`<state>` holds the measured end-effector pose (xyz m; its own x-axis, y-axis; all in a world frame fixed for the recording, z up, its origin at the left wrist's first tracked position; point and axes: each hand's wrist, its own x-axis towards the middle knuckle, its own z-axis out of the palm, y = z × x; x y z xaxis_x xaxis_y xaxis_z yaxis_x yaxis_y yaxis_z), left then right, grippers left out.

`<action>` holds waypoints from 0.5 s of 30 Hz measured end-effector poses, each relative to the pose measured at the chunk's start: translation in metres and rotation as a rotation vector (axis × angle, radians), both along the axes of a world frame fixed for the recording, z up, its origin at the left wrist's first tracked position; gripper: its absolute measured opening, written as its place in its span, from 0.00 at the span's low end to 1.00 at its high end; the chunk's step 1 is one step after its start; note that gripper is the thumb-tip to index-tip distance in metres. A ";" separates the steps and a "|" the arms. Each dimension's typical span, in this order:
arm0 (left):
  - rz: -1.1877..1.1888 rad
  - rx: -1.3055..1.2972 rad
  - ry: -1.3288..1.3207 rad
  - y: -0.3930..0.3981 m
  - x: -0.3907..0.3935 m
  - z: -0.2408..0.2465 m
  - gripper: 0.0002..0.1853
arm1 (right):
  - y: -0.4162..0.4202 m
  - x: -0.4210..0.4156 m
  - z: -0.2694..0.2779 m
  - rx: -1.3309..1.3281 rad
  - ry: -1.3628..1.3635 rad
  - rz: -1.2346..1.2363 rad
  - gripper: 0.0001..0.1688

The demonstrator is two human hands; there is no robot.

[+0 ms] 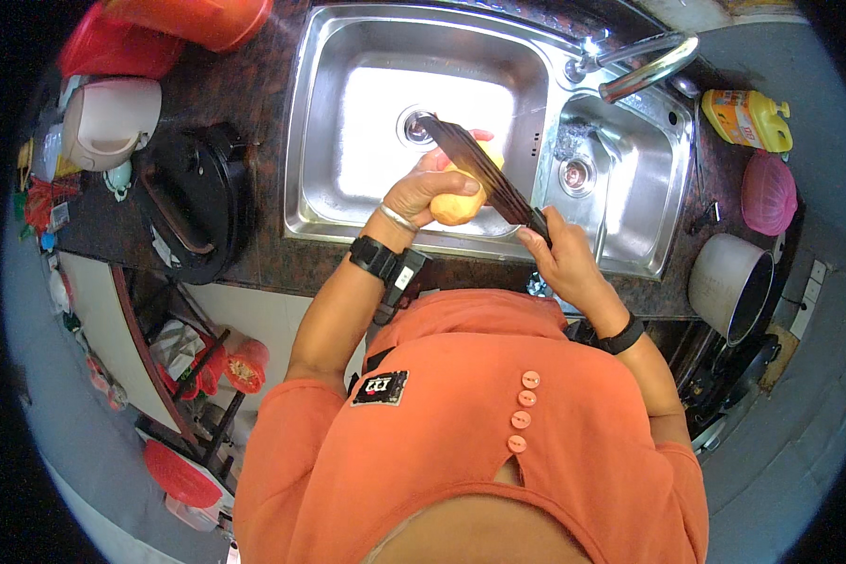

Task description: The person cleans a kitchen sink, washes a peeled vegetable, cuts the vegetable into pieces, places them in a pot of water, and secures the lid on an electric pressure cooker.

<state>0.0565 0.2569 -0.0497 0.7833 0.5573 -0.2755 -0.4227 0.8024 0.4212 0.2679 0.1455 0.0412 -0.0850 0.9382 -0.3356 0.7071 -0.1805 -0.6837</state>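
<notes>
My left hand (423, 185) grips a peeled yellow potato or similar root vegetable (458, 207) above the large basin of a stainless steel sink (331, 204). The thumb presses along its near end, and fingertips show beyond the blade. In my right hand (565, 255) is the black handle of a kitchen knife (481, 168) with a broad, dark, ridged blade. The blade crosses over the vegetable, pointing toward the drain (417, 128), and covers its middle. Whether the edge cuts into the flesh cannot be made out.
A chrome faucet (648, 67) arches over the smaller basin (578, 211). To the right are a yellow bottle (744, 120), a pink bowl (768, 194) and a metal pot (726, 282) on its side. A black lidded appliance (190, 204) occupies the left counter, near a whitish container (109, 120).
</notes>
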 end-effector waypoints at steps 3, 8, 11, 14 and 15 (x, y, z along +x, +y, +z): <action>0.097 -0.093 0.031 -0.014 0.007 -0.013 0.39 | -0.003 0.003 -0.014 0.086 -0.152 0.016 0.19; 0.263 -0.209 0.212 -0.031 0.015 -0.016 0.36 | -0.003 0.000 -0.020 0.200 -0.289 0.043 0.18; 0.347 -0.237 0.306 -0.039 0.028 -0.020 0.35 | 0.005 -0.009 -0.024 0.260 -0.357 0.066 0.18; 0.352 -0.230 0.302 -0.037 0.037 -0.015 0.32 | 0.016 -0.005 -0.028 0.178 -0.277 -0.035 0.18; 0.292 -0.277 0.203 -0.033 0.033 -0.019 0.34 | 0.016 -0.002 -0.030 0.137 -0.201 -0.079 0.18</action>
